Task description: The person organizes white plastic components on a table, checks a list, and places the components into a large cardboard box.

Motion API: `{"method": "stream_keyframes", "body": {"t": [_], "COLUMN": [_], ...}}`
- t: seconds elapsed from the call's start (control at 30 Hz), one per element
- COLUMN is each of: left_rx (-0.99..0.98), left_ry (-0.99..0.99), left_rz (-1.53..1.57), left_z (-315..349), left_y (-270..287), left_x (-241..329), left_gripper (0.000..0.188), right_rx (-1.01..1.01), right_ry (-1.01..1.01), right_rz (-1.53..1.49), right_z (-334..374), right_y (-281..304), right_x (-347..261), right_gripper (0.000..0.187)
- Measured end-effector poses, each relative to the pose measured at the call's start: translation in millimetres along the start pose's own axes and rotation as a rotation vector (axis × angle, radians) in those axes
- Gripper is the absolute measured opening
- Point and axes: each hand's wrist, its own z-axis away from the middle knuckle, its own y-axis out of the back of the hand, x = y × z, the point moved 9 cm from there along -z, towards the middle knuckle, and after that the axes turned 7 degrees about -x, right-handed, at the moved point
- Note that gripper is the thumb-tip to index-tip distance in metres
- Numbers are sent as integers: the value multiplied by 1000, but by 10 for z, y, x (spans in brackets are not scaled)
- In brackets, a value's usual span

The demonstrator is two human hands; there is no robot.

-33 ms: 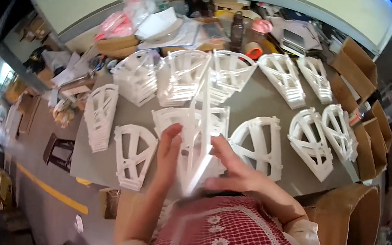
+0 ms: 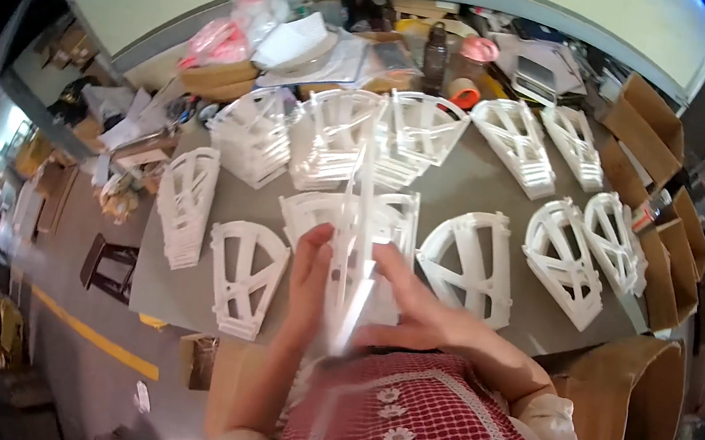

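A white fan-shaped plastic frame point(image 2: 360, 221) stands nearly edge-on in front of my chest, its narrow end down and blurred. My left hand point(image 2: 308, 272) presses its fingertips to the left side of the frame. My right hand point(image 2: 417, 307) holds the opposite side, fingers bent and thumb low. Behind the held frame lie more white frames point(image 2: 310, 205), partly hidden by it and my hands. A single white frame point(image 2: 245, 277) lies left of my left hand, and another frame point(image 2: 473, 267) lies right of my right hand.
Stacks of white frames point(image 2: 333, 133) spread over the grey table point(image 2: 169, 294). At the back are papers point(image 2: 292, 38), a dark bottle point(image 2: 434, 60) and an orange tape roll point(image 2: 463, 93). Cardboard boxes point(image 2: 677, 254) line the right edge; a large open carton point(image 2: 615, 388) stands by my right elbow.
The view has shifted slightly, moving the table's things a little to the right in the picture. The held frame looks slightly more edge-on. Both hands remain on it.
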Motion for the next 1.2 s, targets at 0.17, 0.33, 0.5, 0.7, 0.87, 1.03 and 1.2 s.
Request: {"method": "stream_keyframes", "body": {"t": [0.17,0.33,0.5,0.7,0.87,1.03,1.2], "left_rx": [44,60,78,610,752,799,797], "left_ry": [-113,-181,-82,62,17,103,303], "left_rz": [-222,-393,418,228,139,63,-898], "left_z": [277,822,1320,1522,1467,1386,1337], "left_y": [115,444,611,1313,2339,2714,2770], "left_x": [134,365,560,-75,-470,-664,-392], "left_gripper": [45,50,42,38,26,25,19], "right_rx": [91,121,7,-257,-162,-76,14], "right_ry": [373,467,539,578,368,239,69], "right_rz": [419,977,1179,1174,1038,1024,1003], "right_z": [-343,-456,-542,-637,-613,-380,-162], "right_y": [-437,-659,-637,-923,-541,-164,70], "right_x": [-179,-210,126,174,380,630,743], "right_gripper": [78,58,59,56,55,54,49]}}
